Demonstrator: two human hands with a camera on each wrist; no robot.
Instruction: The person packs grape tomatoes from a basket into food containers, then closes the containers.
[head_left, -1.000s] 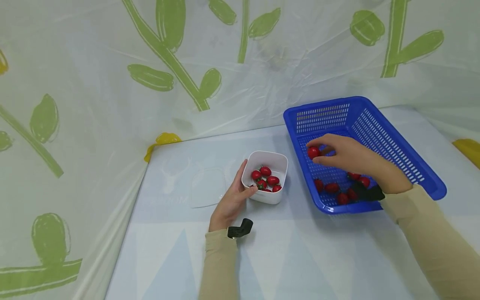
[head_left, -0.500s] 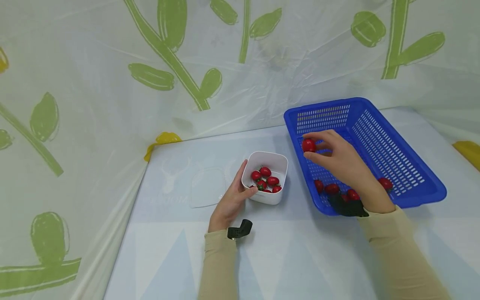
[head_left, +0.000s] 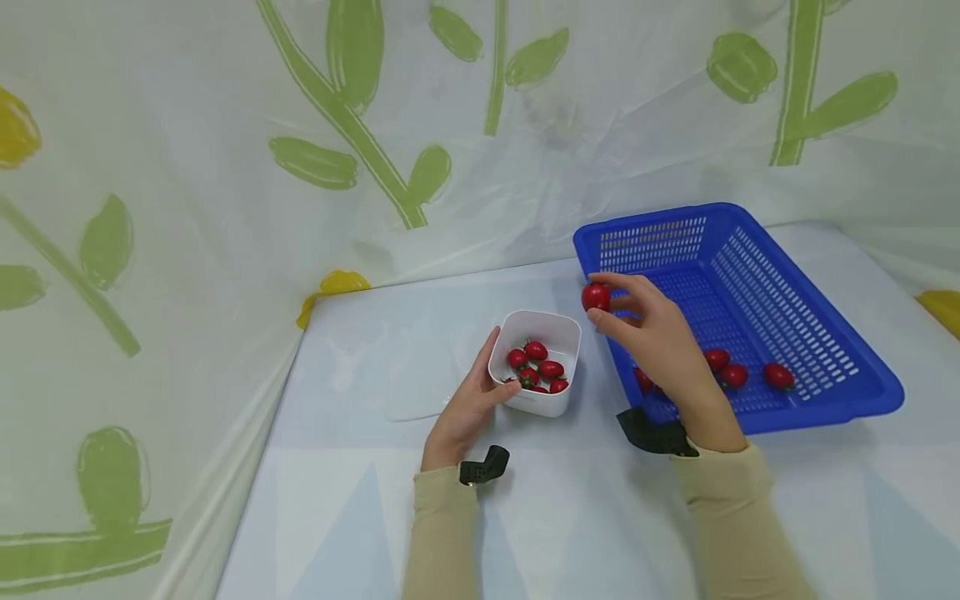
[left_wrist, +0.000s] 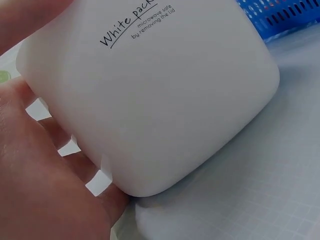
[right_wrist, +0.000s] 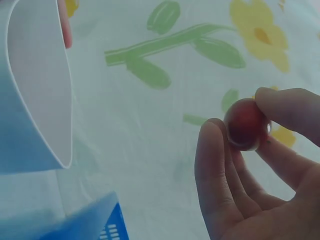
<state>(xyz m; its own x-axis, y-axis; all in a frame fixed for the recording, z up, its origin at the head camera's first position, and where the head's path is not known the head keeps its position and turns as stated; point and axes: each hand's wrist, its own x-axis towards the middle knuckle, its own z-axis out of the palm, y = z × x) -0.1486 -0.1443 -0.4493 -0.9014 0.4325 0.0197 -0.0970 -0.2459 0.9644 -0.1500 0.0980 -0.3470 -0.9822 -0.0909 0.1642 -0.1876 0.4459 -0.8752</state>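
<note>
A white plastic container with several cherry tomatoes inside is gripped by my left hand, thumb over the near rim and fingers along its left side. The left wrist view shows the container's lettered wall close up. My right hand pinches a single cherry tomato between thumb and fingertips, just right of the container and over the basket's left rim. In the right wrist view that tomato is held clear of everything but the fingers, with the container's open top to the left.
A blue slotted basket stands on the right, with several loose tomatoes near its front side, partly hidden by my right forearm. A clear flat lid lies left of the container. Behind the table hangs a leaf-patterned sheet.
My right hand has carried the pinched tomato leftward from over the basket toward the container. The left hand and container stay in place; the head view shifts slightly.
</note>
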